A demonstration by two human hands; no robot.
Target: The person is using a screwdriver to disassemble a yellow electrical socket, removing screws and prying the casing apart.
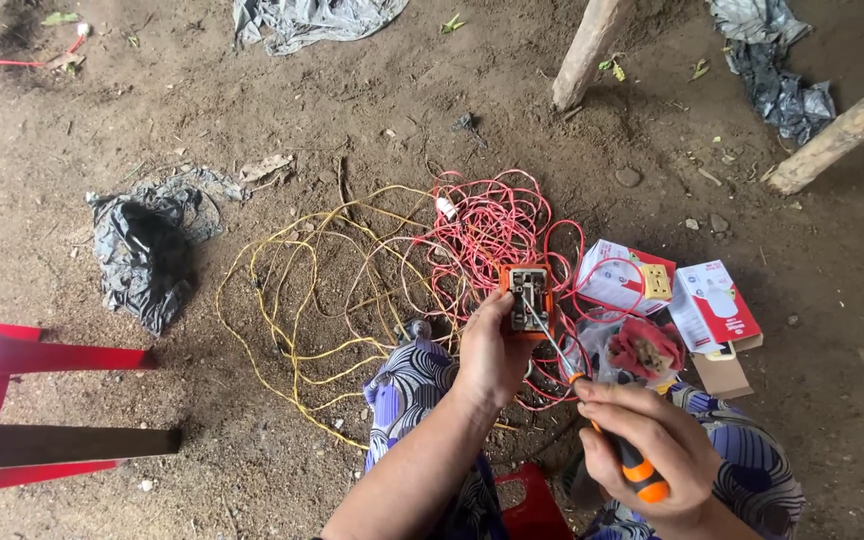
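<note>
Left hand (492, 355) clamped round an orange switch box (529, 292) above tangled red wire (487, 225) — right hand (657, 450) fisted on an orange-handled screwdriver (592, 420), tip in the box — yellow wire (297, 300) on the dirt floor (352, 120).

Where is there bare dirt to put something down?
Bare ground lies between the crumpled black plastic bag and the tangled yellow wire, and right of the white-and-red cardboard boxes. It is crowded around the looped red wire and the orange switch box in the left hand.
</note>
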